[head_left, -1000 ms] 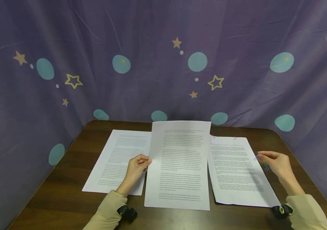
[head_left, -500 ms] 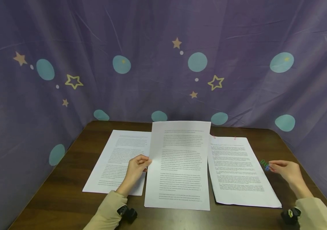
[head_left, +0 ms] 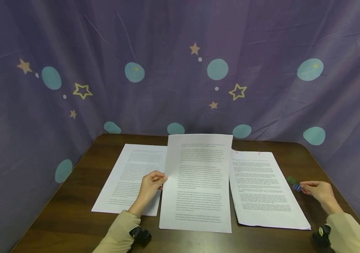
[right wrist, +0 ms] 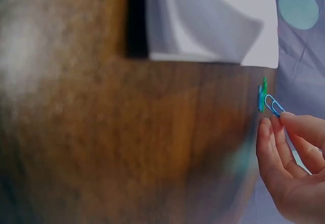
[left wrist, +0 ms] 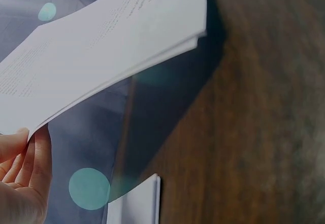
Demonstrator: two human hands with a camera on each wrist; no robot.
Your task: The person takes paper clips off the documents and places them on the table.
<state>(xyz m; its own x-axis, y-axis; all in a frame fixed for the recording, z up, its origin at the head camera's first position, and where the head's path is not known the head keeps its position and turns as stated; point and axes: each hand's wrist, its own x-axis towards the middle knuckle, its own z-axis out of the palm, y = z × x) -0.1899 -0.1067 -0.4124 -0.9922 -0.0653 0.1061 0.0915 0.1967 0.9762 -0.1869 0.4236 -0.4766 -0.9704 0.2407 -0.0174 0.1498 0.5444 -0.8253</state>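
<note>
My left hand (head_left: 149, 186) pinches the left edge of a thin sheaf of printed paper (head_left: 199, 182), held raised above the table; the left wrist view shows its layered lower edge (left wrist: 137, 70). Off to the right, my right hand (head_left: 320, 193) pinches a blue paper clip (right wrist: 274, 105) between thumb and fingertips. Beside that clip lie another blue paper clip (head_left: 295, 186) and green paper clips (head_left: 291, 180) on the table. The right wrist view has the lying clips overlapping one another.
Printed pages (head_left: 129, 175) lie flat at the left, partly behind the raised sheaf. To the right is a thicker paper stack (head_left: 262, 189) with red paper clips (head_left: 259, 153) on its top edge. A patterned curtain (head_left: 173, 70) hangs behind the brown table (head_left: 69, 211).
My right hand has moved right and toward me, from the right stack's edge to beside the loose clips, a blue paper clip in its fingers. My left hand and sheaf stay put.
</note>
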